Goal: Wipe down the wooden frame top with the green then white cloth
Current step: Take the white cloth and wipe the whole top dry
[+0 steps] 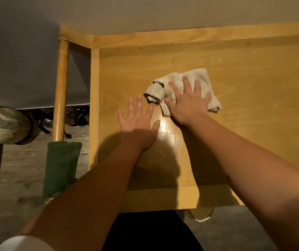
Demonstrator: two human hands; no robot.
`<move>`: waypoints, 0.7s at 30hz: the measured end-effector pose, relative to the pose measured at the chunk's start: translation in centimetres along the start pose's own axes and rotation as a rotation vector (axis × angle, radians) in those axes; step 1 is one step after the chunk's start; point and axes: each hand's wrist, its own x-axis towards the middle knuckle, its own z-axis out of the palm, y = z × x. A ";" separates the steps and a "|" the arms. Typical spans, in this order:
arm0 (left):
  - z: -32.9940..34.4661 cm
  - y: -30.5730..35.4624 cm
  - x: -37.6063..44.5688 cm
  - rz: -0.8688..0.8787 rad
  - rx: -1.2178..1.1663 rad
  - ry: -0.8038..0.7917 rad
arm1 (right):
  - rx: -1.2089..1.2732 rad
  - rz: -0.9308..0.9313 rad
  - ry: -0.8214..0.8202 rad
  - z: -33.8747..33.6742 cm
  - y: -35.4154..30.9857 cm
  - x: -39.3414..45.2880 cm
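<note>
Pale wall fills the top of the view, and below it a glossy, honey-coloured wooden frame top stretches across the middle and right, seen from above by the person leaning over it. A raised wooden rail borders its far edge, and another runs down its left side.

The right hand lies flat, fingers spread, pressing on a crumpled white cloth near the centre of the surface (the cloth has dark trim along some edges). The palm covers the cloth's near part; it is pinned under the hand rather than gripped in a fist.

The left hand rests open and flat on the bare wood just beside the cloth, its fingertips close to the cloth's left edge, holding nothing. A bright patch of reflected light shines on the wood between the two wrists.

Left of the top, a round wooden post stands upright, and a green cloth hangs draped below it, well apart from both hands. Farther left, over a wood-look floor, sits a pale rounded object that is too blurred to identify.
</note>
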 end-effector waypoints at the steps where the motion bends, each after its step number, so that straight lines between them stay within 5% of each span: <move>1: 0.1 0.0 0.1 -0.005 -0.007 -0.003 | -0.004 0.006 0.009 0.7 0.3 -2.0; 12: -1.0 3.1 0.9 0.043 -0.107 -0.015 | -0.001 0.126 0.013 6.6 1.1 -22.8; 16: -1.0 9.2 2.4 0.236 -0.125 -0.081 | -0.009 0.247 0.017 7.4 1.4 -24.6; 21: 0.4 10.3 2.8 0.256 -0.045 0.004 | 0.053 0.321 -0.018 6.8 2.7 -20.5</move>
